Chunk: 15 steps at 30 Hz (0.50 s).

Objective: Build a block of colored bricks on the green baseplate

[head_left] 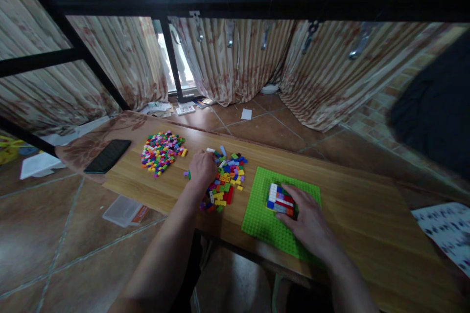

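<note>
My left hand is curled down at the left side of a loose pile of toy building bricks in many colours. Its fingertips are mostly hidden, and so is whatever they pinch. On a green studded baseplate sits a small block built of bricks, in white, blue, red, orange and grey. My right hand grips this block from the right, thumb on the near side and fingers on the far side.
A heap of smaller colourful pieces lies further left on the wooden table. Beyond it is a black tablet-like slab. A clear plastic container is on the tiled floor. A black metal frame crosses above, before striped curtains.
</note>
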### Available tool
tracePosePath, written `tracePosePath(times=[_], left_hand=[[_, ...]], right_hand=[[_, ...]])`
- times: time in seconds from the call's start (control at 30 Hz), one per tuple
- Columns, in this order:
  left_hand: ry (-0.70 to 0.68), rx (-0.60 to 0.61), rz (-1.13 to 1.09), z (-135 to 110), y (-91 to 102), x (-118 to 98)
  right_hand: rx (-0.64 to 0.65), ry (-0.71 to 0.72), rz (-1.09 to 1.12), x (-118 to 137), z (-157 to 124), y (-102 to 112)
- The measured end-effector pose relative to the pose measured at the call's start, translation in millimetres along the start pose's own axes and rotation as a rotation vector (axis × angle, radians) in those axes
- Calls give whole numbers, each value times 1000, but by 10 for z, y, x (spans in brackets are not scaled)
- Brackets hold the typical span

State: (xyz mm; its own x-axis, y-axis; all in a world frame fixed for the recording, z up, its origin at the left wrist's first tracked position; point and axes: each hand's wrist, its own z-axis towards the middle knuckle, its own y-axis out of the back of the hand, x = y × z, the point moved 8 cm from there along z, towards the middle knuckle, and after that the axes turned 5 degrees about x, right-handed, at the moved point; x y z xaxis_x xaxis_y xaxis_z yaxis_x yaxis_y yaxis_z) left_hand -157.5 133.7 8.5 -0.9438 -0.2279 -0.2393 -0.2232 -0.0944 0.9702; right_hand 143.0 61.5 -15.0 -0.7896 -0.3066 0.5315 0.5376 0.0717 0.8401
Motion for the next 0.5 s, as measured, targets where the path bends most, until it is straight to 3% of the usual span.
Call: tracePosePath(times=[0.13, 0.23, 0.37, 0.5], left_hand=[[-12, -110, -60, -18, 167, -69], [-41, -183, -225, -67, 277, -171], [-234, -106, -528, -172, 215, -485], [-512, 71, -757, -370, 96, -926]], right_hand=[[-53, -10, 89, 45, -15, 110], [-171, -37, 160, 60, -33, 252], [-296, -65, 241, 53, -60, 368], [-339, -36, 291, 86, -69, 392]])
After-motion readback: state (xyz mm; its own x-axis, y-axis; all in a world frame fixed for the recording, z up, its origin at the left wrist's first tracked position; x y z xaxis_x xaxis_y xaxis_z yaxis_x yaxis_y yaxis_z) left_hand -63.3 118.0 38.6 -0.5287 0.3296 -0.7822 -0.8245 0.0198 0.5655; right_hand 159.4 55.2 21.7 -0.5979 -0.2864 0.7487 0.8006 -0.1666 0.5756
